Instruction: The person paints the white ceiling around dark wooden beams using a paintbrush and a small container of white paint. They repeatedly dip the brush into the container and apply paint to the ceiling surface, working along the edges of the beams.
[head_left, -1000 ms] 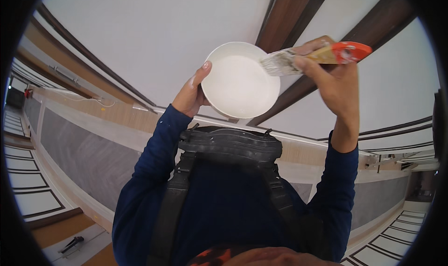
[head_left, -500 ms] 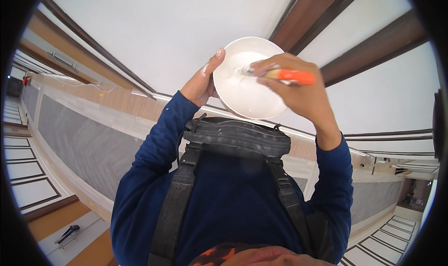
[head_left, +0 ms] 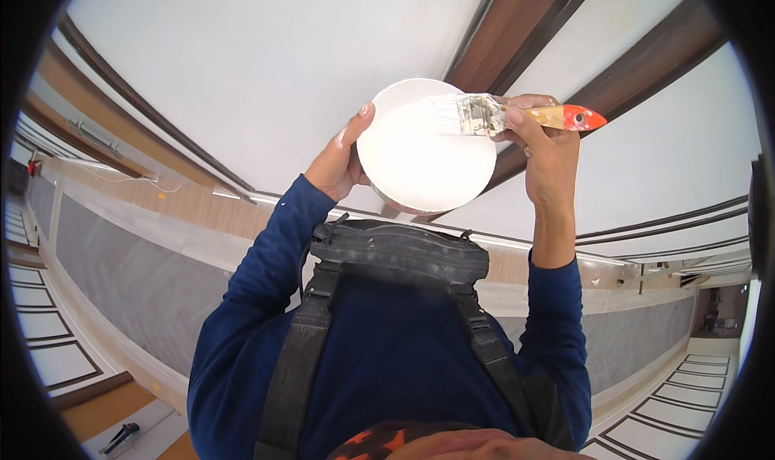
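My left hand grips the side of a round white tub, thumb up along its rim and the other fingers out of sight beneath it. White paint smears mark the thumb. The tub's inside is bright white, so the paint level is hard to make out. In my right hand is a flat paintbrush with a wooden handle tipped in orange-red. Its paint-caked metal band and white bristles lie over the right part of the tub's opening. The bristle ends blend into the white, and whether they touch the paint I cannot tell.
A white wall panel with dark brown trim rises just ahead. Across my chest sits a black pouch on straps. A grey floor strip runs behind me, and a dark tool lies at the lower left.
The brush has moved from the tub's middle toward its right rim and now lies flatter, its handle pointing right. My right wrist has turned, and the tub has shifted slightly left.
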A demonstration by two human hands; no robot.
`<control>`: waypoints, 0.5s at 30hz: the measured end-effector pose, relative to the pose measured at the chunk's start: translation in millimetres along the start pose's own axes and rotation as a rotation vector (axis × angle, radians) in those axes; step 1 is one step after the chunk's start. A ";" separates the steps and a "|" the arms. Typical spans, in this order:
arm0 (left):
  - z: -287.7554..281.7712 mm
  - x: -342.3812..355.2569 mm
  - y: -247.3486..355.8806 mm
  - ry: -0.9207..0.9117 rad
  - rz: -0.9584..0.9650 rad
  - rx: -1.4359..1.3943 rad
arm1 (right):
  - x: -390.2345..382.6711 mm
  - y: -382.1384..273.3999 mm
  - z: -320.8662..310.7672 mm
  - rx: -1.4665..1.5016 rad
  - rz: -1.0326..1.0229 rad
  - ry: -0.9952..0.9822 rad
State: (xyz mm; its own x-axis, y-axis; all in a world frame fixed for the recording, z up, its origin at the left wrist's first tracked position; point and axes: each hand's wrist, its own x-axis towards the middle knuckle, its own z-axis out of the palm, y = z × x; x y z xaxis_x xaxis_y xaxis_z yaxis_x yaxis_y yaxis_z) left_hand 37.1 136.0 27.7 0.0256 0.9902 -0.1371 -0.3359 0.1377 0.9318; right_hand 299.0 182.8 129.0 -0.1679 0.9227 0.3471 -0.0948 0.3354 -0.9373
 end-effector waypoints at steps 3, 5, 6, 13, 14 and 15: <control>-4.3 2.2 -4.0 -0.016 -0.008 -0.005 | -3.7 2.8 -7.0 0.195 0.046 0.094; -0.5 0.8 0.8 -0.017 -0.011 -0.006 | -2.5 7.1 -14.5 0.314 0.117 0.088; 2.3 -0.3 4.3 -0.020 -0.012 -0.004 | -1.2 12.2 -18.3 0.406 0.167 0.101; 3.1 12.4 -2.2 -0.107 -0.022 -0.078 | -0.9 3.7 -28.1 0.698 0.274 0.176; 3.5 12.3 -2.3 -0.113 -0.023 -0.076 | -2.1 -2.9 -28.0 0.721 0.257 0.177; 4.0 12.5 -2.6 -0.118 -0.024 -0.074 | -2.1 -7.4 -28.5 0.743 0.241 0.177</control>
State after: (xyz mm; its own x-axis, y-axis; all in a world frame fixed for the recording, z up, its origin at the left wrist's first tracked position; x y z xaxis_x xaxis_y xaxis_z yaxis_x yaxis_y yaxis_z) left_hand 42.1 148.1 24.9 0.1438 0.9830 -0.1145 -0.4025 0.1638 0.9007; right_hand 328.0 183.8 134.4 -0.1150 0.9909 0.0692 -0.7149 -0.0342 -0.6984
